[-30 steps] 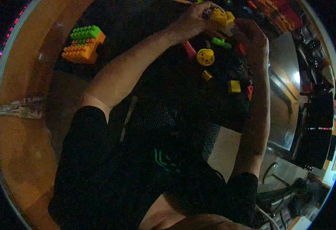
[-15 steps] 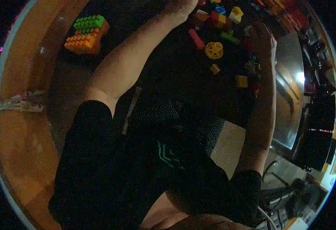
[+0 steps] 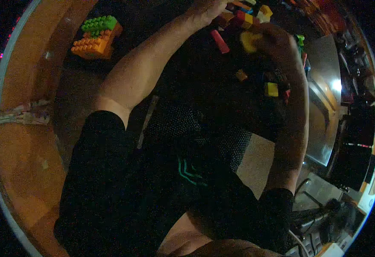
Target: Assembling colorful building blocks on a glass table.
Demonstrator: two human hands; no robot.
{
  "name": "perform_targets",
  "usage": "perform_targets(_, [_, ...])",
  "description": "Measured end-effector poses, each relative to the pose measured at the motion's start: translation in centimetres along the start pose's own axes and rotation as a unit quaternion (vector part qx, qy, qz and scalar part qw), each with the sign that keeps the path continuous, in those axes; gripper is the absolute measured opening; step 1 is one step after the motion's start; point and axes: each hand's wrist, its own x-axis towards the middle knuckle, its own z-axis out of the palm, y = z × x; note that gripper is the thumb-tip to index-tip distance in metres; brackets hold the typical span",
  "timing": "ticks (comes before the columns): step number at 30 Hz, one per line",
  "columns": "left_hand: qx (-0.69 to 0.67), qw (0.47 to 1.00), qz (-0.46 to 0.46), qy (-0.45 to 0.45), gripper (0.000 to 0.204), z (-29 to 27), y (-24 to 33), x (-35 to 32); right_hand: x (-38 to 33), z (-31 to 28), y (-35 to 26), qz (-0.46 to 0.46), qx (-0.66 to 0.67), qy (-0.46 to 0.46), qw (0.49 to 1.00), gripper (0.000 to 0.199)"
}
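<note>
Disc of yellow plastic: likely light, stiff; best pinched by rim. Right hand by it, left hand: grips blurry, cannot tell.

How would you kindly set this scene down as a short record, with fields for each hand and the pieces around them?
Left hand: at the picture's top edge, near the red-and-yellow plastic blocks; grip unclear
Right hand: motion-blurred, at the yellow round plastic piece; whether it grips it is unclear
Loose pieces: pinkish-red bar-shaped plastic piece, small orange plastic piece, yellow square plastic block
Picture left: green-and-orange studded plastic block stack, apart from both hands
Lighting: dim
</note>
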Motion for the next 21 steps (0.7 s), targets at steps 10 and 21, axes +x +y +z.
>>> perform_targets(10, [-0.045, 0.978, -0.045, -0.201, 0.039, 1.7, 1.0, -2.4, 0.1, -1.3, 3.8, 0.023, 0.499, 0.228, 0.836, 0.038])
perform_targets(21, [-0.123, 0.976, -0.115, -0.136, 0.04, 2.0, 1.3, -2.4, 0.1, -2.3, 3.1, 0.039, 0.598, 0.272, 0.753, 0.033])
